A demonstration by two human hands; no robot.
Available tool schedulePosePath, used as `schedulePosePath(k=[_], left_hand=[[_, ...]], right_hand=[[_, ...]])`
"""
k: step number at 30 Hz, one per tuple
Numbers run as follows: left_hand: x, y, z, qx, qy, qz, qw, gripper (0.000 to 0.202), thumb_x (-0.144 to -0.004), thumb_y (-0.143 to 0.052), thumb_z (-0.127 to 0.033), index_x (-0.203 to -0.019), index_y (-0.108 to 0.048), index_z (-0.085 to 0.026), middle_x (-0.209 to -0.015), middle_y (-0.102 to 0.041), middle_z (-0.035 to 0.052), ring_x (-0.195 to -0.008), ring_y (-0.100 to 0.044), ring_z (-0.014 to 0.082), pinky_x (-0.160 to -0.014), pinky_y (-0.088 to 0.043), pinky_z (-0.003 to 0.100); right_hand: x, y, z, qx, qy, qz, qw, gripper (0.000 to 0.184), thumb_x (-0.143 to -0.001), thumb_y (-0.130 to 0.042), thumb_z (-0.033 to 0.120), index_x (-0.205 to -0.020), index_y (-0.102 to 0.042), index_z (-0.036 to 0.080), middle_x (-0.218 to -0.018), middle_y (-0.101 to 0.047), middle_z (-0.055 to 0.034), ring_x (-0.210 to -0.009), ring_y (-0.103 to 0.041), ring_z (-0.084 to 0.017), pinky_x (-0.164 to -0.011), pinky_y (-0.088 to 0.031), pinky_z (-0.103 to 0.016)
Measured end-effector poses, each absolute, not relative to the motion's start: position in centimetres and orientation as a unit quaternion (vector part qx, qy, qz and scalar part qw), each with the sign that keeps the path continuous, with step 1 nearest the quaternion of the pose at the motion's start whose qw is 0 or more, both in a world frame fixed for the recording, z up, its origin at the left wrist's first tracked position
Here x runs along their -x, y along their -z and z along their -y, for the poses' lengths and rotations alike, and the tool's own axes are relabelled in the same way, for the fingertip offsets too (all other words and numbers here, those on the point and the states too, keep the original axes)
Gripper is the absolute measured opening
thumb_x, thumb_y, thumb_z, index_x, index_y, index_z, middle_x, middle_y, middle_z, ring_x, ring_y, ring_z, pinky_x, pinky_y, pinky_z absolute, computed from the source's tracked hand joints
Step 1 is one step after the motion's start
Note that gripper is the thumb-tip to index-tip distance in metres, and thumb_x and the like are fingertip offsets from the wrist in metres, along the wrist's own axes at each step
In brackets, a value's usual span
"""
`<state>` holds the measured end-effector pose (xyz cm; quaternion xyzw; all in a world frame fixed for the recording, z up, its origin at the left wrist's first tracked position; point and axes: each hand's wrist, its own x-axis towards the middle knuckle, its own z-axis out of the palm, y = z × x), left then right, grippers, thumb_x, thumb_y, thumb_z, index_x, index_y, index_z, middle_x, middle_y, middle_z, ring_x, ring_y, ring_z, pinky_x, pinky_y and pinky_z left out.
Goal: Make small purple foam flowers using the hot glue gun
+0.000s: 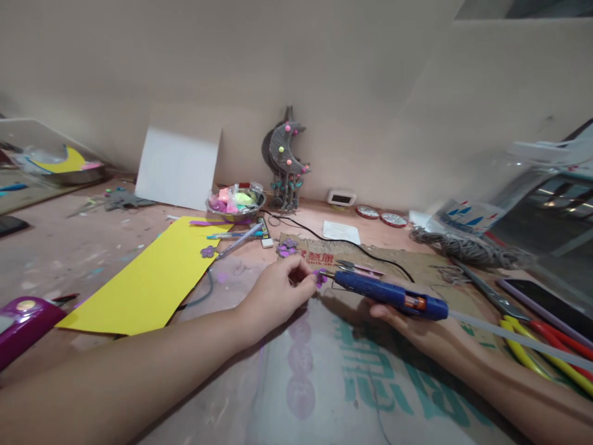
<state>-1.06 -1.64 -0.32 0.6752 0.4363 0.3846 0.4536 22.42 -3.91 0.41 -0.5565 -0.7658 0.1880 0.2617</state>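
1. Glue gun (391, 292) sits in the right hand (419, 329), gripped from below; most of those fingers are hidden.
2. Left hand (280, 290) pinches a small purple piece (320, 279) between thumb and forefinger, right at the nozzle; whether they touch is too small to tell.
3. The piece looks light and probably bendable; its far edge suits holding, away from likely heat.
4. The gun seems rigid; its long trailing glue stick (504, 334) may drag, so grip the body.
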Motion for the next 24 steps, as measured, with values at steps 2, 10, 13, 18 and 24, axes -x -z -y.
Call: schedulePosePath(k=[2, 10, 13, 18, 24], left_hand=[[1.08, 0.3, 1.66, -0.678, -0.385, -0.435, 0.451, 0.015, -0.08, -0.049, -0.031, -0.073, -0.05, -0.018, -0.063, -0.052, -0.0035, -0.056, -0.049, 0.0093, -0.051, -0.037, 0.019], [1.07, 0.45, 1.61, -0.678, -0.386, -0.428, 0.456, 0.013, -0.08, -0.048, -0.029, -0.074, -0.05, -0.018, -0.063, -0.052, -0.0037, -0.056, -0.048, 0.0095, -0.051, -0.037, 0.019], [1.06, 0.44, 1.58, -0.68, -0.386, -0.433, 0.449, 0.013, -0.08, -0.048, -0.029, -0.074, -0.05, -0.018, -0.063, -0.052, -0.0037, -0.057, -0.048, 0.0095, -0.051, -0.037, 0.019], [1.11, 0.23, 1.66, -0.686, -0.382, -0.435, 0.44, 0.015, -0.081, -0.048, -0.03, -0.072, -0.049, -0.018, -0.063, -0.052, -0.0036, -0.057, -0.049, 0.0094, -0.052, -0.037, 0.019], [1.14, 0.32, 1.76, -0.684, -0.381, -0.433, 0.447, 0.013, -0.08, -0.049, -0.029, -0.073, -0.049, -0.018, -0.063, -0.052, -0.0039, -0.056, -0.049, 0.0091, -0.051, -0.037, 0.019]], right_hand=[[-22.4, -0.27, 3.82, 0.555, -0.18, 0.766, 0.272, 0.031, -0.072, -0.057, 0.053, -0.07, -0.058, 0.022, -0.066, -0.063, -0.0035, -0.06, -0.059, -0.021, -0.052, -0.048, -0.031], [-22.51, 0.07, 3.58, 0.552, -0.139, 0.771, 0.287, 0.034, -0.073, -0.054, 0.056, -0.072, -0.06, 0.022, -0.067, -0.064, -0.0049, -0.061, -0.061, -0.022, -0.055, -0.052, -0.033], [-22.54, 0.17, 3.54, 0.541, -0.128, 0.779, 0.289, 0.033, -0.074, -0.054, 0.055, -0.074, -0.059, 0.022, -0.067, -0.063, -0.0039, -0.061, -0.061, -0.021, -0.054, -0.052, -0.032], [-22.59, 0.53, 3.73, 0.54, -0.152, 0.772, 0.299, 0.03, -0.074, -0.057, 0.051, -0.074, -0.057, 0.021, -0.069, -0.06, -0.0031, -0.062, -0.058, -0.019, -0.058, -0.05, -0.031], [-22.2, 0.04, 4.22, 0.554, -0.169, 0.763, 0.287, 0.023, -0.075, -0.058, 0.044, -0.072, -0.056, 0.022, -0.07, -0.061, -0.003, -0.065, -0.058, -0.02, -0.058, -0.048, -0.03]])
